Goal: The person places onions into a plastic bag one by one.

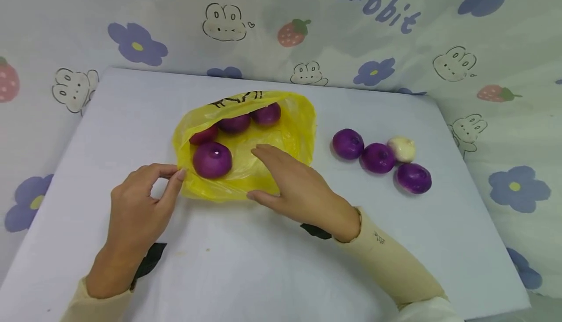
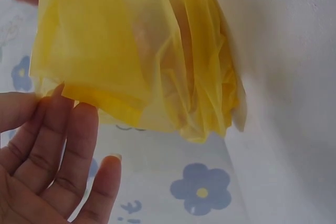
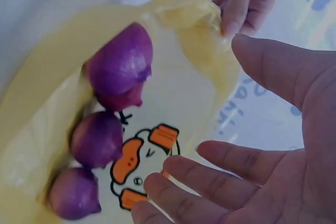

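A yellow plastic bag [image 1: 281, 141] lies on the white table with its mouth spread wide. Several purple onions rest inside, the nearest onion [image 1: 212, 160] close to the bag's left edge. Between thumb and forefinger, my left hand [image 1: 142, 202] pinches the rim at that left corner; the left wrist view shows the yellow film at those fingertips. My right hand [image 1: 303, 185] hovers over the bag's near right side, fingers spread and holding nothing. In the right wrist view, a cartoon print [image 3: 137, 166] shows on the bag beside the onions.
Right of the bag sit three purple onions, the closest onion [image 1: 348, 144] a short way from its edge, with one pale peeled onion [image 1: 401, 149] among them. A cloth [image 1: 259, 0] printed with rabbits and flowers hangs behind the white table [image 1: 246, 273].
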The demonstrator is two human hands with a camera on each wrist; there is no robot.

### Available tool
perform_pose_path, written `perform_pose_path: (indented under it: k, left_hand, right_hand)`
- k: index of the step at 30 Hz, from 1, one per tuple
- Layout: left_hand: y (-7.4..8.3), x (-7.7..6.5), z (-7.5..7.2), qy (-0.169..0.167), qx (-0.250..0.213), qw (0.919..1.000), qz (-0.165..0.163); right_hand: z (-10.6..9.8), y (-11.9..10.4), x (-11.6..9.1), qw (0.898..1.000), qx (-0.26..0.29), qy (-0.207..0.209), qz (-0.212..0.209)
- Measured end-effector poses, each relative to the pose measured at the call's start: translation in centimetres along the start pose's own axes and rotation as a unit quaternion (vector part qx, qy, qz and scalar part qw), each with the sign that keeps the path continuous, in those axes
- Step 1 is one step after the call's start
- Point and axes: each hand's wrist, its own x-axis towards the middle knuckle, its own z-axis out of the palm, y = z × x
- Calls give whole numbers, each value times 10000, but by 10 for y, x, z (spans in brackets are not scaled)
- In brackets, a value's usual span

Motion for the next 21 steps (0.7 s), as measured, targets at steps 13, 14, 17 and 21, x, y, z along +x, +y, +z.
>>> perform_pose_path:
  k: [13, 14, 17, 21]
  left_hand:
    - [0, 0, 1, -44, -53, 10000, 62]
    - [0, 0, 1, -51, -51, 10000, 51]
    - [0, -1, 1, -72, -33, 10000, -7]
    - [0, -1, 0, -62, -14, 10000, -43]
  right_hand:
    - [-14, 40, -45, 9979, -318, 560, 25]
    - [-13, 42, -46, 9978, -332, 573, 23]
    - [-13, 46, -50, 9977, -364, 566, 12]
    - [-14, 49, -56, 9979, -388, 513, 120]
